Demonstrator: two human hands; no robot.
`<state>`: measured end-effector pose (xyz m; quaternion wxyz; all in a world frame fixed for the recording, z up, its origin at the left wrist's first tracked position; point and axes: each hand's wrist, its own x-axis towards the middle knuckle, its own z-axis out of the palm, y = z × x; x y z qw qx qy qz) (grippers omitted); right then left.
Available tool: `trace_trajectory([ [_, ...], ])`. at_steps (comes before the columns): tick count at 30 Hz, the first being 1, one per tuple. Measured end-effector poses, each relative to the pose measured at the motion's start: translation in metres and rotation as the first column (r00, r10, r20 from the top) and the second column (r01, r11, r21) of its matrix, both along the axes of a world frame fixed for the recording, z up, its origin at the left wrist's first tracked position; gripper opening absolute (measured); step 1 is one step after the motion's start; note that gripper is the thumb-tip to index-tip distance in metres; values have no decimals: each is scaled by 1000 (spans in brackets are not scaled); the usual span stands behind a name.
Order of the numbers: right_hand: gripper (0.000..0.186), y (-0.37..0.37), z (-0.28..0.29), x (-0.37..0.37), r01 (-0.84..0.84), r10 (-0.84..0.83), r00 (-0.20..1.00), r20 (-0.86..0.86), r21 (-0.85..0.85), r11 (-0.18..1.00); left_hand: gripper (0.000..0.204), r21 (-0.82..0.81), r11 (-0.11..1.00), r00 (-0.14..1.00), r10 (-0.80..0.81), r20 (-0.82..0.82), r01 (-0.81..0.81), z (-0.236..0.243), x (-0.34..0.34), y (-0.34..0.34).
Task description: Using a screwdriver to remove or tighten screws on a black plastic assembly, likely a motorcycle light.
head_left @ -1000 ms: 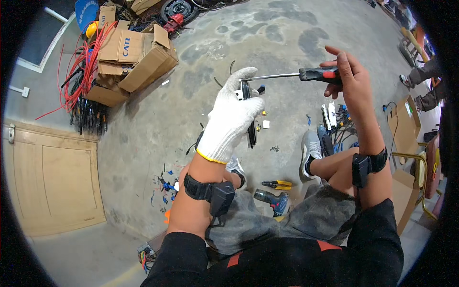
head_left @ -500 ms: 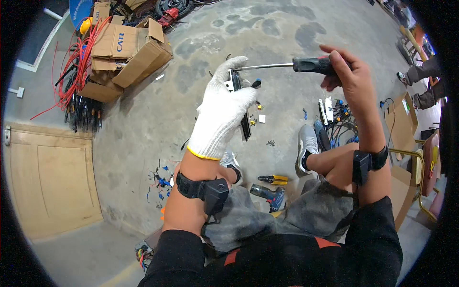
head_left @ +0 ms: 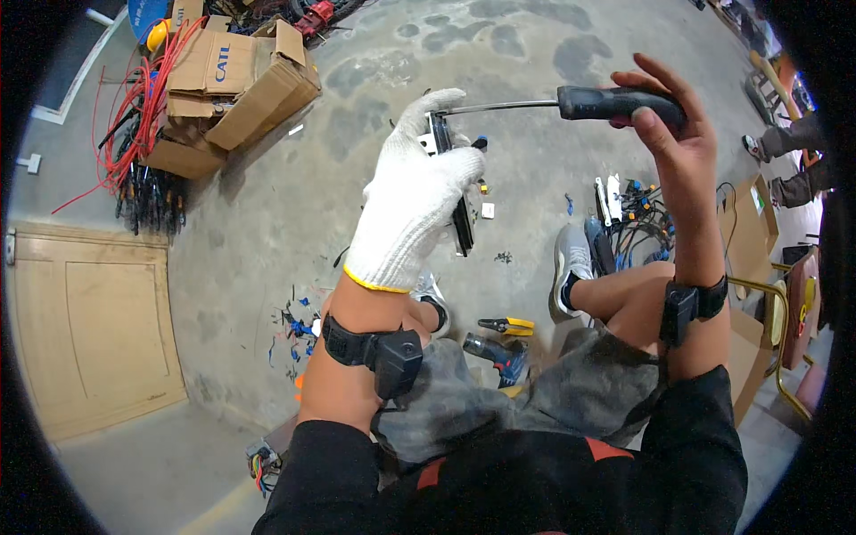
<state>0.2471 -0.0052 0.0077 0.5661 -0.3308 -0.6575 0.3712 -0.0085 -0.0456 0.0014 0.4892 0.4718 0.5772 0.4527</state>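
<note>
Shifts right hand (head_left: 688,145) back along the screwdriver (head_left: 599,102), pinching its handle between thumb and fingers, while clasping the black bar (head_left: 463,228) in the gloved left hand (head_left: 417,171) above the floor (head_left: 526,201), apparently with tip placed but turning unfinished.

Upper centre: your gloved left hand (head_left: 406,196) grips black bar (head_left: 463,228); upper right: bare right hand (head_left: 687,147) holds screwdriver (head_left: 602,103).
</note>
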Motion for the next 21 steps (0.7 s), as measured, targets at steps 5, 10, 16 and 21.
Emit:
trace_trajectory([
  [5, 44, 16, 0, 19, 110, -29, 968, 248, -319, 941, 58, 35, 999, 1000, -18, -5, 18, -7, 1, 0],
  [10, 53, 10, -15, 0, -74, 73, 997, -14, -145, 987, 58, 35, 994, 995, 102, 23, -103, -4, 4, 1],
  [16, 58, 9, -13, 6, -88, 89, 996, -4, 116, 989, 58, -30, 1000, 1000, 6, 1, -6, -3, 0, -1],
  [21, 39, 8, -8, 6, 51, -39, 986, 162, -72, 996, 56, 8, 1000, 999, 16, -52, -15, 1, -5, -2],
])
